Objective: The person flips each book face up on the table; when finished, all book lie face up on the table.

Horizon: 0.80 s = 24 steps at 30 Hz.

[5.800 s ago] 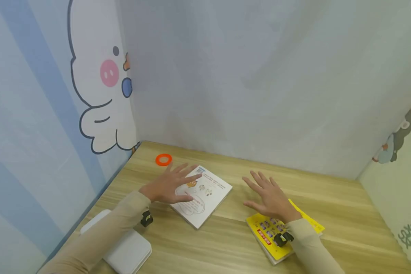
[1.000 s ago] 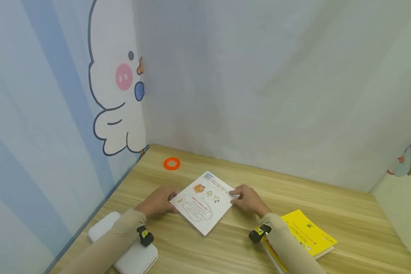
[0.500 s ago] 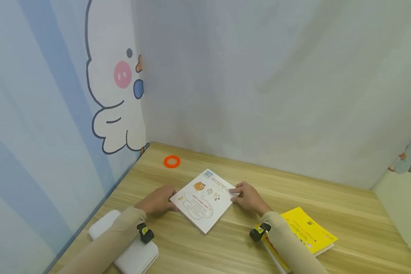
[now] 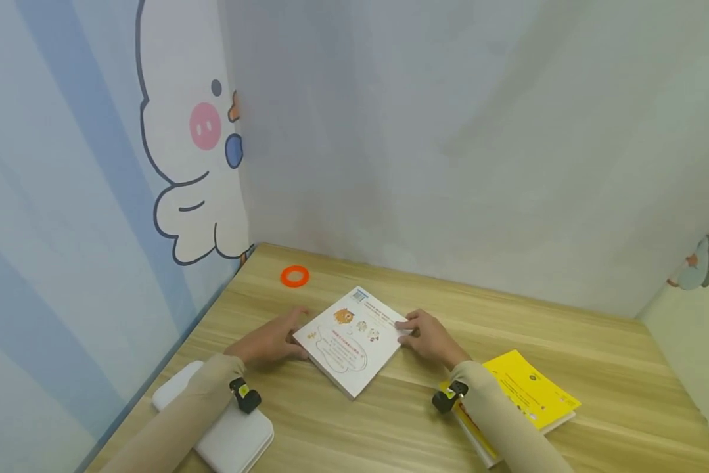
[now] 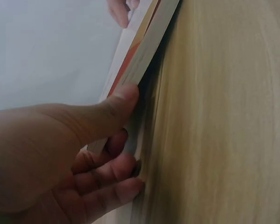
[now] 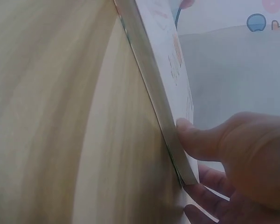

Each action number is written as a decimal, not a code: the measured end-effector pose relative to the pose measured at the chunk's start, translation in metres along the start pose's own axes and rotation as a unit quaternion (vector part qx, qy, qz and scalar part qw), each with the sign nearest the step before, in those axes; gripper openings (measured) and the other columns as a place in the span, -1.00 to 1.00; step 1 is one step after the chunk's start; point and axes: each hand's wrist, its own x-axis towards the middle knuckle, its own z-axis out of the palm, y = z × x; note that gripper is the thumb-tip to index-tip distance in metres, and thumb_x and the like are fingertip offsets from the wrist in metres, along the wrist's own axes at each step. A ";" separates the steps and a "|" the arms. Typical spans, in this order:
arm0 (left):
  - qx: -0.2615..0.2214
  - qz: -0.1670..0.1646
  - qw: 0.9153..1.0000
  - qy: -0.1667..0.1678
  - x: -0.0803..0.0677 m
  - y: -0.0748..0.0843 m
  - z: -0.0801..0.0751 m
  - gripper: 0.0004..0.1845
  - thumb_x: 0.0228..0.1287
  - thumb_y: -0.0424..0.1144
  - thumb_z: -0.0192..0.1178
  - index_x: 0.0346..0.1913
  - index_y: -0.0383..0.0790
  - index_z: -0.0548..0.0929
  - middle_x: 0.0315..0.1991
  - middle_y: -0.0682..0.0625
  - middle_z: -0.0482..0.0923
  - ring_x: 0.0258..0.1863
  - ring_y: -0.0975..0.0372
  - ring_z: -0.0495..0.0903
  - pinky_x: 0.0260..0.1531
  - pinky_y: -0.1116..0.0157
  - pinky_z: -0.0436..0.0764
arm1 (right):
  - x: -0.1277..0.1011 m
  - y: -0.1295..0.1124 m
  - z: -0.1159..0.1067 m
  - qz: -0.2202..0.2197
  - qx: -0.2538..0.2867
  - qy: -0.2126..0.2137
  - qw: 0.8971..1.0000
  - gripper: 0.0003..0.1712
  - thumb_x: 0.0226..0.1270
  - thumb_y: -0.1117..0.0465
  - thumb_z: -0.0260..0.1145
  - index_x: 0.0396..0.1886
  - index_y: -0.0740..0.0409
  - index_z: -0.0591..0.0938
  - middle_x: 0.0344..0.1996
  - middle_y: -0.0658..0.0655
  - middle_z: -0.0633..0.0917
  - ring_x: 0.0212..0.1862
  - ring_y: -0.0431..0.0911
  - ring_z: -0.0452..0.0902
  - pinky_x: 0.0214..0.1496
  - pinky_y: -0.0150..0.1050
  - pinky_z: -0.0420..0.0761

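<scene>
On or just above the wooden table [image 4: 342, 430] (contact can't be confirmed), the white book [image 4: 345, 358] is gripped at opposite corners by left hand [image 4: 274, 338] and right hand [image 4: 430, 338], presumably so weight is shared and twist limited.

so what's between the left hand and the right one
A white book: in the head view, the left hand holds its left side and the right hand its right side. Both wrist views confirm the contact.
</scene>
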 end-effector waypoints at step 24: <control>-0.087 0.019 0.996 -0.018 0.002 -0.016 -0.006 -0.51 0.34 -0.06 0.40 0.30 0.04 0.62 0.20 -0.14 0.64 -0.10 0.15 0.63 -0.12 0.25 0.62 | -0.001 0.005 -0.001 -0.015 -0.015 -0.008 1.000 -0.59 0.38 0.23 0.43 0.19 0.18 0.71 0.25 0.33 0.61 0.34 0.28 0.48 0.44 0.19 0.44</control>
